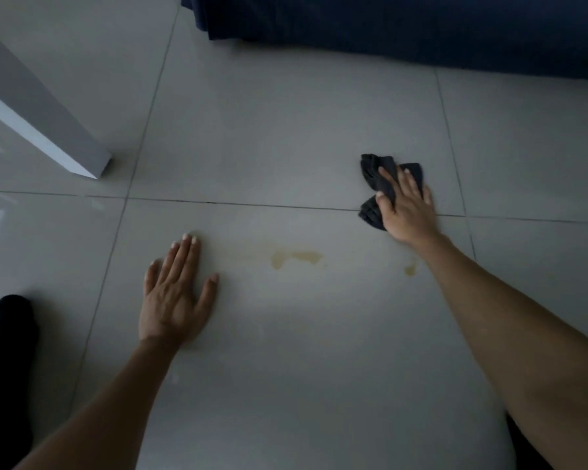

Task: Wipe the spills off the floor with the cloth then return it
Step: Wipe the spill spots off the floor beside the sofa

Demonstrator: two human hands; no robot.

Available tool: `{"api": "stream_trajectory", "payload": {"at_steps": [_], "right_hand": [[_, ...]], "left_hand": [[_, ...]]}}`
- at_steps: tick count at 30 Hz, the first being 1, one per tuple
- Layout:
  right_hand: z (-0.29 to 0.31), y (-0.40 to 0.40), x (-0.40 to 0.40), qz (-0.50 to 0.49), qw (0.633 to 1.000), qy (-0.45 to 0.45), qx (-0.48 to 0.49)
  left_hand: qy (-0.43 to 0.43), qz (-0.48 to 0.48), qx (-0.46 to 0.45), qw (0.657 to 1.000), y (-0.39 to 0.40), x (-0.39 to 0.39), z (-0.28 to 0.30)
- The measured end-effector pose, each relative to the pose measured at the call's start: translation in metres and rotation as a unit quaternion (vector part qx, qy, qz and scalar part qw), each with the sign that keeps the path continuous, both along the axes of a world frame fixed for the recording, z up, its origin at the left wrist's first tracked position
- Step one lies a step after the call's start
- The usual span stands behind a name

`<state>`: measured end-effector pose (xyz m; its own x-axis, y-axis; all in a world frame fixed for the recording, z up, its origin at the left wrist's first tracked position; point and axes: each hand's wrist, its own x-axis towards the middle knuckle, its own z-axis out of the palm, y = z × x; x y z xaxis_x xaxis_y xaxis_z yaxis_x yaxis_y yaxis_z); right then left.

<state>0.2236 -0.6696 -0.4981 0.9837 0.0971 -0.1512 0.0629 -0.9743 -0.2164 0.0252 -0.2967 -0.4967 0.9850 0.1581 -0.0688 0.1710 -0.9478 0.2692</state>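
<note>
While the left hand (172, 296) lies flat on the tiled floor (286, 130) at lower left, fingers straight, the dark cloth (372, 169) sits bunched at mid-right, under the right hand (408, 212), whose flat fingers press it down. Yellowish spills (296, 257) — between the hands, apart from the cloth.

Glossy grey floor tiles (286, 130); matt dark cloth (387, 181).

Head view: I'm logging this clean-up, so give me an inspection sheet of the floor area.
Surface: grey tiled floor, larger yellowish spill and smaller yellowish spill unwiped.
Job's things: crumpled dark grey cloth beyond the spills, across a grout line.
Clutter: nothing seen.
Hands: right hand presses flat on the cloth; left hand rests flat on the floor.
Cables: nothing seen.
Surroundings: white furniture leg far left; dark blue fabric along the top.
</note>
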Motion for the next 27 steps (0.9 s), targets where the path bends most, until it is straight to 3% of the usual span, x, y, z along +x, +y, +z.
{"api": "stream_trajectory", "payload": {"at_steps": [10, 20, 27], "right_hand": [[0.003, -0.124, -0.033, -0.198, 0.979, 0.036, -0.021], [0.005, -0.095, -0.086, -0.275, 0.959, 0.059, -0.007], [0.004, -0.042, -0.088, -0.283, 0.958, 0.045, -0.017]], "left_hand": [[-0.004, -0.001, 0.006, 1.000, 0.004, 0.001, -0.007], [0.028, -0.020, 0.013, 0.999, 0.003, -0.058, 0.001], [0.016, -0.014, -0.006, 1.000, 0.005, -0.056, 0.000]]}}
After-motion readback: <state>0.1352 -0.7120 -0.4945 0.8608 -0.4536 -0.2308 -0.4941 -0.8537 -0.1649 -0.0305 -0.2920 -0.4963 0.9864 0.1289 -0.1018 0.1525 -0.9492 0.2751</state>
